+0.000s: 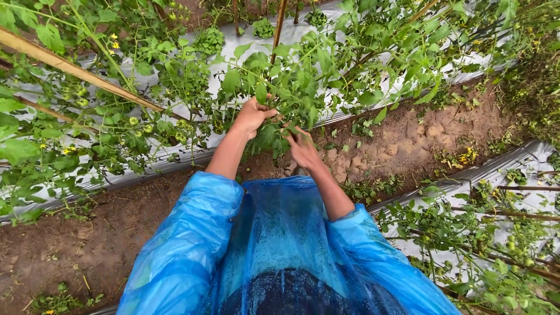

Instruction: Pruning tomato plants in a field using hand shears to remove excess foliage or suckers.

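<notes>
Looking down from the head camera, we see 2 bare hands reaching into a tomato plant [280, 87] at 12 o'clock. Our left hand [252, 115] is curled with its fingers closed around a leafy stem. Our right hand [302, 146], just beside it toward 4 o'clock, has its fingers pinched on foliage, though leaves hide the tips. Blue raincoat sleeves [186, 233] cover our arms at 6 o'clock. A bamboo stake [76, 71] slants at 10 o'clock over silver mulch sheeting [350, 111], with bare soil [408, 140] at 3 o'clock.
</notes>
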